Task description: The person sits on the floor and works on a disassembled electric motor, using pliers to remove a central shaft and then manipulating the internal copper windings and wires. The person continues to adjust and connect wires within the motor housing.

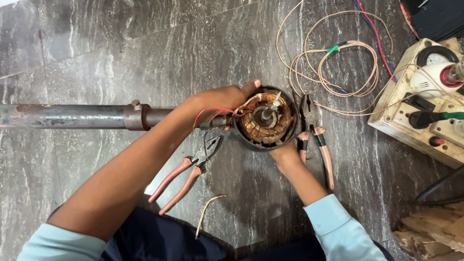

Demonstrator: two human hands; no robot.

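Note:
A round motor stator (267, 118) with copper windings and a central shaft sits on the floor at the end of a long metal pipe (72, 116). My left hand (222, 102) grips the stator's left rim, thumb over the top edge, beside red and white lead wires (212, 112). My right hand (285, 153) holds the stator from below, at its near rim. One pair of pliers (186, 176) with pink handles lies below my left forearm. A second pair of pliers (316, 137) lies just right of the stator.
Loose coils of thin tan wire (338, 67) lie beyond the stator, with red and blue wires. A pale switchboard box (425, 104) with a bulb, gauge and plug stands at right. A short wire scrap (208, 212) lies near my knees. Wood pieces (430, 232) sit bottom right.

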